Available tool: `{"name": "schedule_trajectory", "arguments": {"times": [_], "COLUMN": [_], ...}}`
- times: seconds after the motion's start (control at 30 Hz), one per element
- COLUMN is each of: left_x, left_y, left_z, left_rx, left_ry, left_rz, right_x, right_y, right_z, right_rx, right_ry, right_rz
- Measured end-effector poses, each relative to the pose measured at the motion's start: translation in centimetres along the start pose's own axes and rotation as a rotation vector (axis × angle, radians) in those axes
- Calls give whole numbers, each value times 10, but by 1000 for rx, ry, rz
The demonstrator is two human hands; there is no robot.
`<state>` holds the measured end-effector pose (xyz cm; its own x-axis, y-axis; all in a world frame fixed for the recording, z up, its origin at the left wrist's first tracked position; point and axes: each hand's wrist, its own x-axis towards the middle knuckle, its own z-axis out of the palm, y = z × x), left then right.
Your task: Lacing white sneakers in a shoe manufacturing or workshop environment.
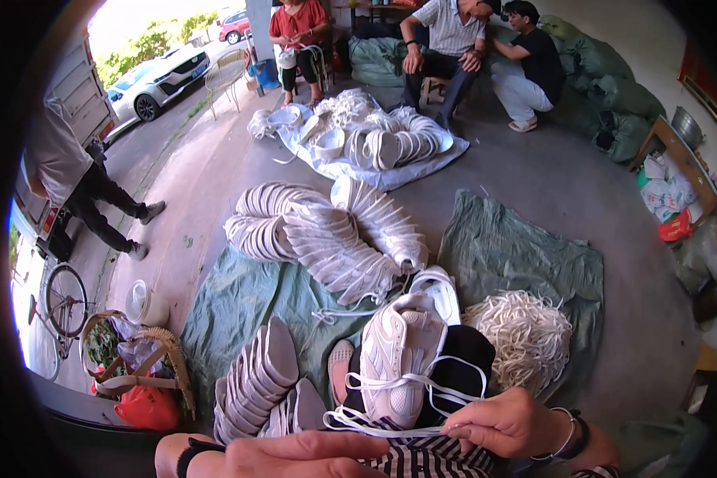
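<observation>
A white sneaker upper (398,358) rests over my lap, toe end nearest me, with a white shoelace (418,381) threaded through it and looping loosely to the sides. My right hand (506,422), wearing a bangle and a dark band, pinches the shoelace between thumb and fingers right of the toe. At the lower edge my left hand (303,456) stretches its fingers rightward just below a lace strand; its lower part is cut off. A tangled pile of white shoelaces (526,338) lies right of the upper. Stacked pale shoe pieces (255,382) stand to the left.
More rows of uppers (334,231) lie ahead on a green tarp (247,295). Farther off, a white sheet (414,171) bears more uppers. Several people sit or crouch at the back; one person (80,167) stands left. A basket (139,358) and white bucket (146,304) are at left.
</observation>
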<state>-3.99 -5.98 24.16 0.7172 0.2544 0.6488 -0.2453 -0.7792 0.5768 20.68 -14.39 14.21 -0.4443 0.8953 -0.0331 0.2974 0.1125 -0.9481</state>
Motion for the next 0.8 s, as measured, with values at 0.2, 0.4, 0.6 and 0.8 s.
{"name": "schedule_trajectory", "arguments": {"times": [0.2,0.4,0.6,0.8], "left_x": [-11,-48,-50,-62], "left_y": [-1,-81,-77,-106], "left_z": [2,88,140,121], "left_rx": [289,4,-397,-769], "left_ry": [-67,-270,-43,-478], "left_rz": [-265,-454,-338,-801], "right_x": [-2,0,6,-1], "right_y": [-4,-14,-31,-21], "right_z": [-4,7,8,-23], "right_rx": [-11,286,682,628], "right_ry": [-31,104,365,624], "right_rz": [57,-86,-76,-231]}}
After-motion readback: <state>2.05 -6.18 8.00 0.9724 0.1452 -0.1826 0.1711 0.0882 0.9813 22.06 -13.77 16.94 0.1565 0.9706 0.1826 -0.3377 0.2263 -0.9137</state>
